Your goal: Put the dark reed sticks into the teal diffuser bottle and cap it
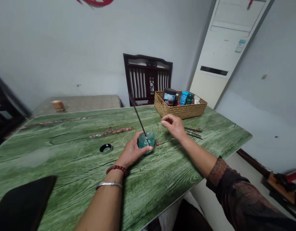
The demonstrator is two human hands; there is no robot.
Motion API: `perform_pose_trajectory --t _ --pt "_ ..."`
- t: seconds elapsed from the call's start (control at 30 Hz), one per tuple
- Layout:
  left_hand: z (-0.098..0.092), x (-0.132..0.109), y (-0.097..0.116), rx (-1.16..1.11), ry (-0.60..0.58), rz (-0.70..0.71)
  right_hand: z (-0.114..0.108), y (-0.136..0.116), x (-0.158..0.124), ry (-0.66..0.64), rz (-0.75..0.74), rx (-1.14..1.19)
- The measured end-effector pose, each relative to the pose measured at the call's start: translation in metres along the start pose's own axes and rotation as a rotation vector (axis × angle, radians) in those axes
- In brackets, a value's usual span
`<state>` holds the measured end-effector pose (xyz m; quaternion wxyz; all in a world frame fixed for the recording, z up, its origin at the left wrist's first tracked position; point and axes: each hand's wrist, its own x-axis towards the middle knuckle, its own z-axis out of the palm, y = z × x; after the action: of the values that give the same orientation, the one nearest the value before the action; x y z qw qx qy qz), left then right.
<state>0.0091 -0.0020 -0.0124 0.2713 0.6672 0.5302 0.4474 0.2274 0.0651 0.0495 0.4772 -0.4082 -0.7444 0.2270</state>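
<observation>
My left hand (132, 150) grips the side of a small teal glass jar (147, 142), whose far side shows past my fingers. A thin dark stick (139, 120) rises at a slant from the jar's mouth. My right hand (173, 126) hangs just above the table with its fingers loosely curled, holding nothing I can see. Beneath it and to the right lie several thin dark sticks (193, 132). A black ring-shaped lid (105, 148) sits left of the jar on the green wood-grain table (66, 166).
A woven basket (180, 106) holding jars and bottles stands at the table's far edge. A black flat slab (22, 205) lies at the near left corner. Behind are a dark wooden chair (148, 78), a second table (78, 104) and a white air-conditioning cabinet (222, 45).
</observation>
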Motion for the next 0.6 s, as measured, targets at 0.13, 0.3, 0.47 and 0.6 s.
perform_pose_trajectory --t 0.13,0.3,0.47,0.6 --pt "0.0 0.001 0.003 -0.061 0.051 -0.056 -0.054 0.05 -0.016 0.154 0.079 -0.46" --pt "-0.001 0.002 0.007 -0.008 0.021 -0.045 -0.072 0.088 -0.031 -0.032 0.234 -0.81" --pt "-0.002 0.002 0.006 0.038 0.001 -0.049 -0.064 0.087 -0.031 -0.182 0.172 -0.969" --pt "-0.004 0.001 0.007 0.087 -0.036 -0.035 -0.062 0.088 -0.031 -0.255 0.178 -1.056"
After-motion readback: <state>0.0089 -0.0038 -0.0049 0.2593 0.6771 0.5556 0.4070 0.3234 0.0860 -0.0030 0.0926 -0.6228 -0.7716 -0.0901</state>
